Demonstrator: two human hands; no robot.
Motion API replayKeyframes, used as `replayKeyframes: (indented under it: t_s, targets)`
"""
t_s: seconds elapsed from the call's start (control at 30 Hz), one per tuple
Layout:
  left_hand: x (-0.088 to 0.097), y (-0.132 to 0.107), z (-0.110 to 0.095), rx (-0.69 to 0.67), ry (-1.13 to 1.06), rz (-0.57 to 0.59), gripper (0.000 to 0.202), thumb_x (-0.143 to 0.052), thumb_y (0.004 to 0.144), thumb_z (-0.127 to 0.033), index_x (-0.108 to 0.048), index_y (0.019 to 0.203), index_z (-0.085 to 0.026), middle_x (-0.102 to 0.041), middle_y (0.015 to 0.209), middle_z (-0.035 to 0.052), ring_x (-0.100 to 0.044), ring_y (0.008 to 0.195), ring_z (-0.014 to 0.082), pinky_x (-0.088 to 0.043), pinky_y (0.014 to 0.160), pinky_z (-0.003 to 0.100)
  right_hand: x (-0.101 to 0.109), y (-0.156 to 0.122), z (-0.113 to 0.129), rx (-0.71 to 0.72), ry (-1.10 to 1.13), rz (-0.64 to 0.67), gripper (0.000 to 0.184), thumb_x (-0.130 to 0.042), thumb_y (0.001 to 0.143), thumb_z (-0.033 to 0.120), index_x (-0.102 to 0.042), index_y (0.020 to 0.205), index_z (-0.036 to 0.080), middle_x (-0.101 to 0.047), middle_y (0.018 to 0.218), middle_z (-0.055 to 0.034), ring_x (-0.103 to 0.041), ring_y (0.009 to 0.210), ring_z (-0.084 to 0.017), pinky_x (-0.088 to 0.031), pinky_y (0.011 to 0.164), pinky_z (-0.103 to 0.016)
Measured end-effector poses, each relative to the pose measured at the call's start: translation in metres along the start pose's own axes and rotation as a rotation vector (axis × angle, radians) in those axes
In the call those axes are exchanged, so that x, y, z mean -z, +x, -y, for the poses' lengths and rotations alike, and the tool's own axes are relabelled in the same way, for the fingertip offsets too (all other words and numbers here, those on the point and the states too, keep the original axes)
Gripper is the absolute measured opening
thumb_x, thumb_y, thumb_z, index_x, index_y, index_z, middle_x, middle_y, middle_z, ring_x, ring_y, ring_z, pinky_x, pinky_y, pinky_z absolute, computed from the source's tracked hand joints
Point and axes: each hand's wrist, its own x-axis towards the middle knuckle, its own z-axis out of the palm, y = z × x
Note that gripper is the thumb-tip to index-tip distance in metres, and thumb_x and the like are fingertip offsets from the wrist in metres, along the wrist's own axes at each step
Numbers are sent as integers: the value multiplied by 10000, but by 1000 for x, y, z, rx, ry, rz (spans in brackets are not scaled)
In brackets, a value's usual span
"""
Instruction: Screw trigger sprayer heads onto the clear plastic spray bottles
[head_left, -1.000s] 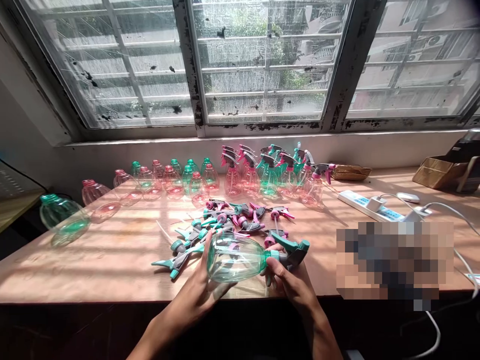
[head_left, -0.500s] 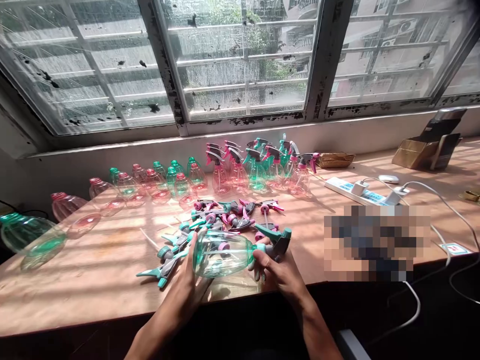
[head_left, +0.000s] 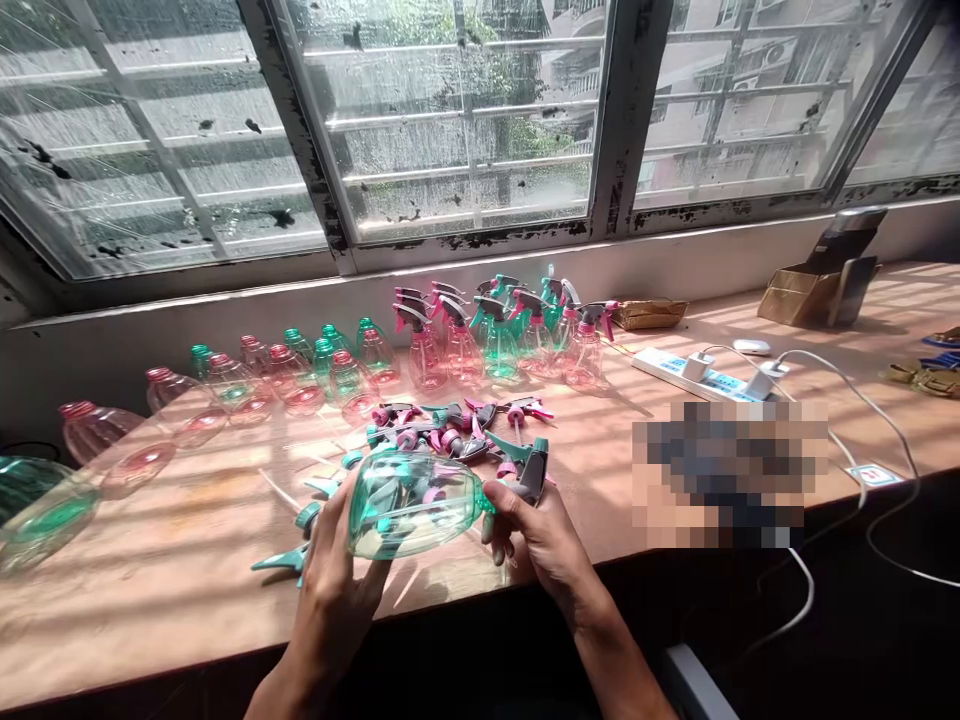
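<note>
A clear green spray bottle lies sideways in the air above the table's front edge, its neck to the right. My left hand is wrapped round its base end. At the neck, my right hand grips the collar of the grey-and-teal trigger sprayer; the fingers partly cover the joint. The sprayer's thin tube shows inside the bottle. Just behind lies a heap of loose trigger sprayers, pink, teal and grey. Another teal sprayer lies left of my left hand.
Pink and green bottles without sprayers stand at the back left. Bottles fitted with sprayers stand beside them under the window. To the right are a power strip with cables, a cardboard box and a blurred-out patch.
The view has turned slightly, so the table things sit further left. Both hands still hold the bottle; the right fingers have shifted around the collar and the sprayer head stands more upright.
</note>
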Motion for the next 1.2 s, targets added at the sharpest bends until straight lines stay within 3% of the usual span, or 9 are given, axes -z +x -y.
replayKeyframes:
  t_s: [0.23, 0.47, 0.57, 0.7, 0.8, 0.93, 1.03, 1.1, 1.2]
  targets:
    - [11, -5, 1, 226, -152, 45, 558, -516, 1040, -469, -418, 1567, -315, -506, 1572, 58, -413, 1485, 369, -370, 1223, 526, 1, 5, 17, 94, 7, 114, 304, -865, 770, 432, -710, 723, 175, -736, 615, -11, -594, 454, -124, -454, 444, -233]
    - [8, 6, 1, -12, -48, -93, 710, -634, 990, -148, -347, 1580, -419, -459, 1608, 21, -495, 1439, 309, -453, 1176, 464, 3, 23, 2, -80, 152, 102, 376, -808, 824, 509, -685, 766, 158, -702, 493, 0, -528, 300, -97, -383, 315, -184]
    - [9, 5, -6, 13, -49, -82, 695, -697, 964, -210, -387, 1566, -369, -468, 1607, 50, -470, 1455, 339, -442, 1182, 526, 1, 23, 1, -99, 169, 100, 367, -811, 826, 495, -685, 765, 155, -705, 503, 6, -534, 312, -86, -388, 324, -168]
    - [10, 3, -7, 83, -294, -65, 474, -621, 1018, -339, -436, 1453, -354, -444, 1625, 38, -366, 1520, 330, -401, 1192, 627, 0, 19, 4, -116, 177, 126, 383, -853, 781, 487, -674, 744, 151, -723, 527, -12, -576, 341, -97, -401, 337, -167]
    - [9, 3, -3, 45, -317, -82, 384, -576, 1042, -273, -476, 1394, -388, -429, 1631, 7, -413, 1498, 311, -449, 1167, 608, 1, 17, 5, -212, 248, 90, 423, -853, 751, 543, -661, 805, 170, -686, 469, 26, -507, 281, -90, -382, 294, -165]
    - [8, 5, -2, 13, -190, -104, 505, -634, 987, -129, -515, 1392, -406, -518, 1547, -13, -509, 1428, 294, -470, 1159, 562, 2, 18, 4, -286, 262, 51, 446, -831, 750, 582, -634, 784, 183, -632, 411, 54, -430, 247, -71, -329, 262, -149]
    - [9, 3, -3, 122, -190, -2, 551, -691, 972, -288, -438, 1456, -360, -478, 1583, 44, -414, 1487, 352, -352, 1209, 658, 5, 17, 2, -228, 195, 63, 438, -839, 765, 545, -621, 697, 171, -665, 458, 21, -482, 287, -70, -354, 303, -149]
    - [10, -3, 1, 147, -232, 67, 518, -588, 1009, -459, -405, 1480, -342, -407, 1635, 64, -337, 1525, 374, -252, 1239, 695, 6, 14, 1, -201, 142, 90, 436, -847, 767, 529, -628, 675, 164, -688, 493, -8, -545, 338, -88, -396, 349, -162]
    - [11, -21, 17, 189, -260, 130, 399, -481, 1042, -469, -474, 1435, -393, -392, 1651, 15, -395, 1497, 364, -267, 1247, 673, 6, 6, 0, -247, 138, 56, 421, -831, 783, 545, -642, 742, 171, -658, 486, 4, -546, 361, -100, -404, 367, -175]
